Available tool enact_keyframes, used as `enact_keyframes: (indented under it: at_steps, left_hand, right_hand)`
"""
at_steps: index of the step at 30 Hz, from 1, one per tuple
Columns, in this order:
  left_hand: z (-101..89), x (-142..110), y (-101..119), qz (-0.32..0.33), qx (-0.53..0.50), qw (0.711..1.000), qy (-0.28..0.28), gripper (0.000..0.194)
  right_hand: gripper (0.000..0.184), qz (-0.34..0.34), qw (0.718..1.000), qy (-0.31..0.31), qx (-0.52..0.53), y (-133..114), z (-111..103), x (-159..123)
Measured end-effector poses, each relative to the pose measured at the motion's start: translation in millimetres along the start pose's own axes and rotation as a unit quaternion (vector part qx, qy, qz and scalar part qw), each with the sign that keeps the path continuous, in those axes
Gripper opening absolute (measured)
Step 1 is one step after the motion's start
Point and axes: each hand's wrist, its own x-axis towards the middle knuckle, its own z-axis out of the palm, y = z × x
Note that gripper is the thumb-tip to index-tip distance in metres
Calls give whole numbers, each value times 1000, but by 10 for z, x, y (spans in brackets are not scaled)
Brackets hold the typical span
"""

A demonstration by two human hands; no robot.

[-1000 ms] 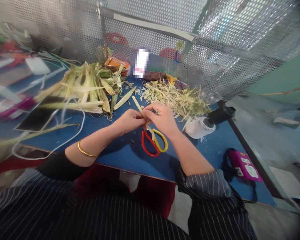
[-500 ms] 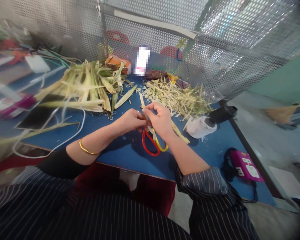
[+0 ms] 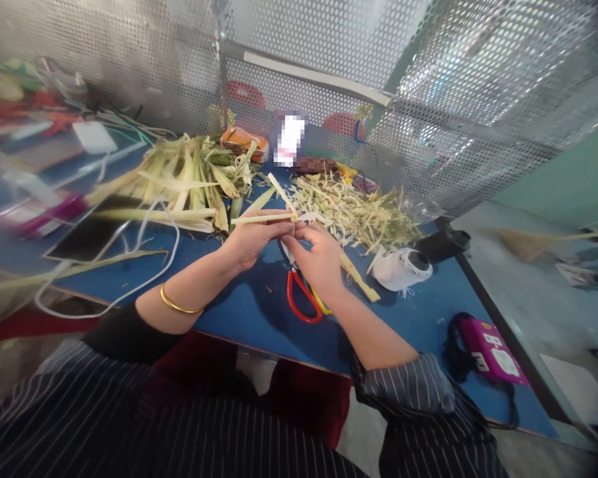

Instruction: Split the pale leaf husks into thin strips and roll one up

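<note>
My left hand (image 3: 249, 244) and my right hand (image 3: 319, 260) meet over the blue table, fingers closed together. Between them are pale dried leaf strips (image 3: 280, 191), like corn husk, crossing at a small knot or fold. One end points up and away, while another lies leftward over my left fingers. Exactly how the fingertips grip the strips is partly hidden. Scissors (image 3: 299, 307) with one red and one yellow handle loop lie below my right hand, which covers part of them. A flat pale strip (image 3: 359, 280) rests right of my right wrist.
Long leaves (image 3: 179, 179) are heaped at the left back, and shredded scraps (image 3: 349, 206) at the right back. A white thread cone (image 3: 398, 269), black cylinder (image 3: 441, 238) and purple power box (image 3: 493, 348) stand right. A white cable (image 3: 172, 255) loops over the left side, beside a dark tablet-like slab (image 3: 87, 229).
The single strip upright between my fingers now shows as strips crossing at a knot, with one end pointing left. My hands have turned and cover more of the scissors. The view has shifted slightly.
</note>
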Motion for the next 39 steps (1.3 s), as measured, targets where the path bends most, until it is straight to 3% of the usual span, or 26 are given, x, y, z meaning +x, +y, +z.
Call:
enact_keyframes:
  at_steps: [9, 18, 27, 29, 34, 39]
  left_hand:
    - [-17, 18, -94, 34, 16, 999, 9, 19]
    - [20, 18, -107, -3, -40, 998, 49, 23]
    - [15, 2, -70, -29, -52, 997, 58, 28]
    - [0, 8, -30, -46, -45, 996, 56, 23]
    - [-17, 8, 65, -94, -38, 994, 51, 11]
    - [11, -9, 54, -80, 8, 996, 43, 17]
  right_hand:
    - [20, -62, 997, -50, 16, 5, -39, 37]
    - [22, -123, 987, -74, -67, -5, -64, 64]
    - [24, -142, 979, -69, -132, 34, -23, 35]
    - [25, -144, 977, -53, -145, 18, -58, 18]
    - [23, -121, 979, 83, -143, 53, -143, 55]
    - [25, -105, 986, -17, -128, 122, -94, 87]
